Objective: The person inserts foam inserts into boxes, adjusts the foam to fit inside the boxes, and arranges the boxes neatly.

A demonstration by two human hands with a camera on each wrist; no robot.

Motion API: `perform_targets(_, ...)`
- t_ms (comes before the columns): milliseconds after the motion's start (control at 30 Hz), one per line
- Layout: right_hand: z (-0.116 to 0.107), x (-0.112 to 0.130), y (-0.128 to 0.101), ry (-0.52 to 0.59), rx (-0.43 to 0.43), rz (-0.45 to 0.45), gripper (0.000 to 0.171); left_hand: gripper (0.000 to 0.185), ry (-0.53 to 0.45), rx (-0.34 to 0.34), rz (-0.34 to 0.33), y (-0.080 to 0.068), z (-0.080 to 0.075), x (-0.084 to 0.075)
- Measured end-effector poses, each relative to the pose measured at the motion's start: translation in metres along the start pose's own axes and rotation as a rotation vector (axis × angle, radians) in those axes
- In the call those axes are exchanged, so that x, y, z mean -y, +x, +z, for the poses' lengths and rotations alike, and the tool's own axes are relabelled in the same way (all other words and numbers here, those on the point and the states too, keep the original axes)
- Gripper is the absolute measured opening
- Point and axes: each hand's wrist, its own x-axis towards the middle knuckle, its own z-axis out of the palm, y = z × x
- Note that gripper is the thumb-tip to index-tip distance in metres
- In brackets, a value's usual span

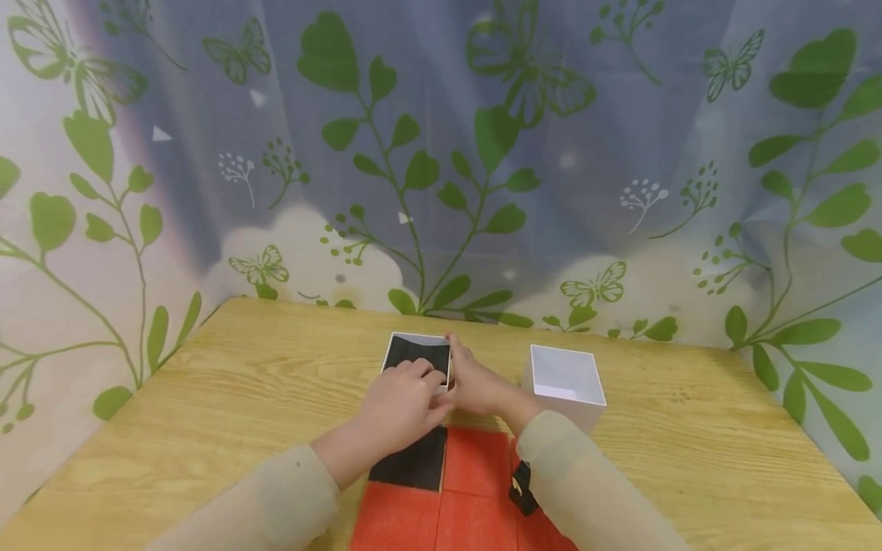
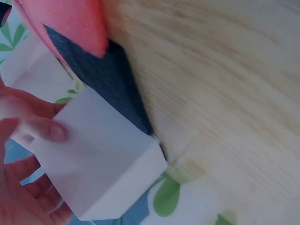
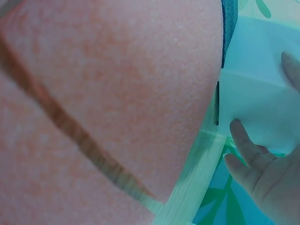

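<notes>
An open white box [image 1: 421,335] with a black sheet [image 1: 406,350] inside sits on the table in the head view. My left hand [image 1: 403,402] reaches over its near rim, bent fingers on the black sheet and thumb at the near right corner. On the box's right side, my right hand [image 1: 475,383] grips the wall. The left wrist view shows the box's plain outer wall [image 2: 98,145] with a fingertip against it. Fingers of my right hand [image 3: 262,173] touch the pale box wall [image 3: 258,103] in the right wrist view. My left fingertips are hidden.
Another open white box [image 1: 572,375] stands to the right, partly behind my right forearm. Nearest me lie red squares [image 1: 475,463] and a black square [image 1: 413,463]. A small black item [image 1: 522,490] with a yellowish mark lies by my right sleeve. A patterned curtain [image 1: 441,191] hangs behind the table.
</notes>
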Motion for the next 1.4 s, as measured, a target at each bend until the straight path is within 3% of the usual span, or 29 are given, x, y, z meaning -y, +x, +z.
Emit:
perform_targets(133,-0.001,0.000,-0.001,0.013,0.000,-0.016,0.102,0.051,0.049,0.147,-0.116,0.001,-0.001,0.009)
perform_targets(233,-0.001,0.000,-0.001,0.012,0.007,-0.032,0.106,0.054,0.106,0.238,-0.200,0.003,-0.002,0.017)
perform_targets(567,-0.001,0.000,-0.004,0.000,0.034,0.001,0.115,0.054,0.149,0.353,-0.284,0.013,-0.004,0.026)
perform_targets(700,-0.001,-0.001,-0.004,0.037,0.018,0.004,0.112,0.054,0.122,0.370,-0.257,0.014,-0.005,0.023)
perform_targets(933,0.000,-0.003,-0.001,0.039,0.008,-0.007,0.105,0.065,0.019,0.375,-0.075,0.014,-0.007,0.013)
perform_targets(1133,0.002,-0.001,-0.004,-0.032,0.007,0.019,0.113,0.071,0.019,0.379,-0.086,0.010,-0.001,0.013)
perform_targets(1400,0.000,0.006,-0.005,-0.039,0.020,0.083,0.116,0.075,0.012,0.351,-0.067,0.010,0.004,0.016)
